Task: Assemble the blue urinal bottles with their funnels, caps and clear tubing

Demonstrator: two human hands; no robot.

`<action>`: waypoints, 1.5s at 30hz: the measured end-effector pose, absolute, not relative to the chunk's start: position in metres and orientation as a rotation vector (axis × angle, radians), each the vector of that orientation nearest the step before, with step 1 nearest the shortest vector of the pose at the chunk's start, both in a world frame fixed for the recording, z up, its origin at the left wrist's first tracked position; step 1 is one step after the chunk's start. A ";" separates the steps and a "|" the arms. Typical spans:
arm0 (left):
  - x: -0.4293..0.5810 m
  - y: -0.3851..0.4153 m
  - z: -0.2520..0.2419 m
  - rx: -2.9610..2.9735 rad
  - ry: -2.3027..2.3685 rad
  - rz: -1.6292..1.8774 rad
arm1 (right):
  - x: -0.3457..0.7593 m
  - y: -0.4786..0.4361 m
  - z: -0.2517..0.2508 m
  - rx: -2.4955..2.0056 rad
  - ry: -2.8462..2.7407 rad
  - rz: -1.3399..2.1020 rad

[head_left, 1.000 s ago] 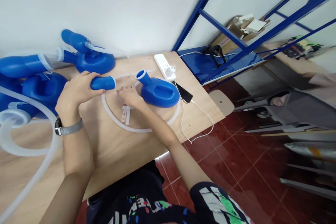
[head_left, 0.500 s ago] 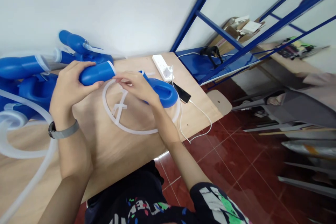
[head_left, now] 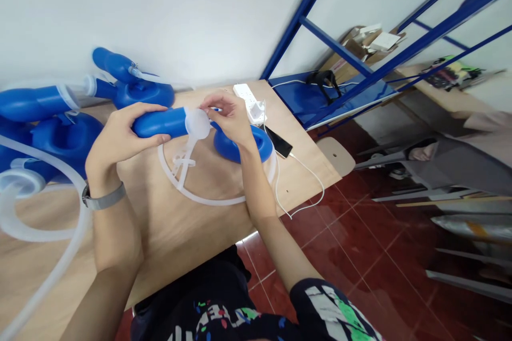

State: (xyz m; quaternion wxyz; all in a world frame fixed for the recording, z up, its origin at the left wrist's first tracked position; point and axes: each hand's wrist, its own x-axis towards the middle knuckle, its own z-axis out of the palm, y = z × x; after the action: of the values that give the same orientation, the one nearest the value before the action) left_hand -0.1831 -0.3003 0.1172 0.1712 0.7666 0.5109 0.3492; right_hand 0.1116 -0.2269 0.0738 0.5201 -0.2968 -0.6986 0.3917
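Note:
My left hand (head_left: pixel 116 138) is wrapped round a blue plastic bottle-like piece (head_left: pixel 162 123), held level above the table with its wide end to the right. A round translucent white cap (head_left: pixel 198 124) is at that end; I cannot tell whether it is seated. My right hand (head_left: pixel 226 114) pinches the cap's far edge with thumb and fingers. Just beyond the right wrist lies a blue piece with a ring-shaped body (head_left: pixel 262 144), partly hidden by the arm. Beneath the hands, a translucent hose (head_left: pixel 200 200) curves over the table, with a small white clip (head_left: pixel 184 162) near it.
More blue bottle-like pieces (head_left: pixel 68 138) and a thick hose (head_left: pixel 66 256) crowd the table's left side. Towards the right edge are a white power strip (head_left: pixel 244 95), a phone (head_left: pixel 280 143) and a white cable (head_left: pixel 320 184). A blue metal frame (head_left: pixel 304 16) stands beyond.
The left hand and its blue piece have shifted right and slightly down. The right hand has moved up and right, and the cap now shows at the piece's end.

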 end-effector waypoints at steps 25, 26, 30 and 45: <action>-0.129 -0.305 0.104 2.367 1.457 1.089 | 0.146 -0.232 0.058 -1.111 -2.178 0.585; -0.128 -0.306 0.104 2.369 1.464 1.086 | 0.148 -0.230 0.056 -1.061 -2.227 0.642; -0.128 -0.304 0.101 2.372 1.476 1.105 | 0.152 -0.222 0.052 -0.844 -2.253 0.852; -0.125 -0.298 0.096 2.455 1.041 1.510 | 0.124 -0.250 0.089 -0.392 -1.919 0.315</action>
State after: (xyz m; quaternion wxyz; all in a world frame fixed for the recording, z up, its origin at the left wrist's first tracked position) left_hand -0.1248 -0.2985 0.0963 0.0385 0.8007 0.3393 0.4922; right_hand 0.1237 -0.2498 0.0885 0.5469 -0.1656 -0.8098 0.1328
